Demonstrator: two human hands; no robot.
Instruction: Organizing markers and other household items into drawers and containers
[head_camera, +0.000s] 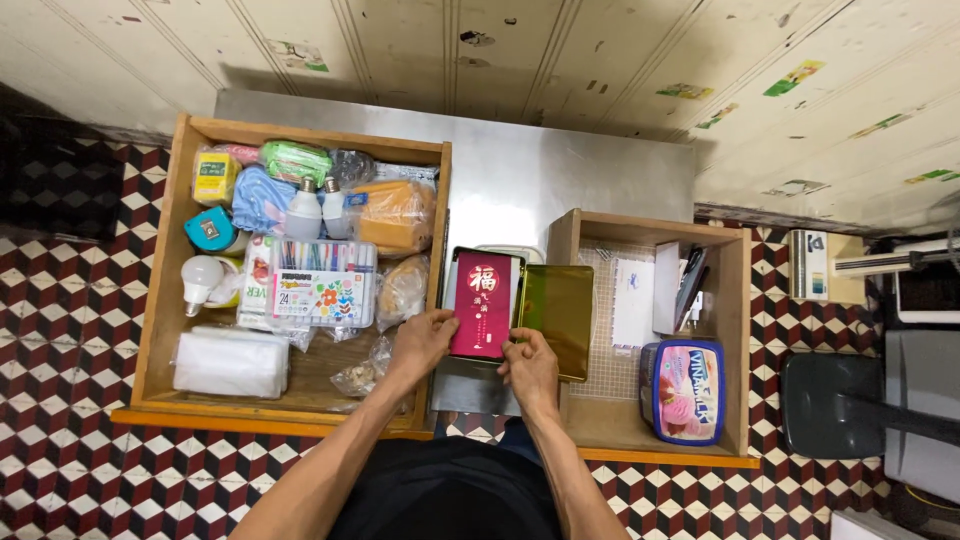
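While both my hands met at the flat red rectangular tin, my left grip pinched its lower left edge & my right grip pinched the lower right corner. It sat on the grey metal bench btwn two open wooden drawers, its gold-lined lid open beside it.

your hands hold a red rectangular packet. the left drawer holds a flat marker-pen case with a colourful label and a yellow packet. the right drawer holds a pink-and-blue tub.
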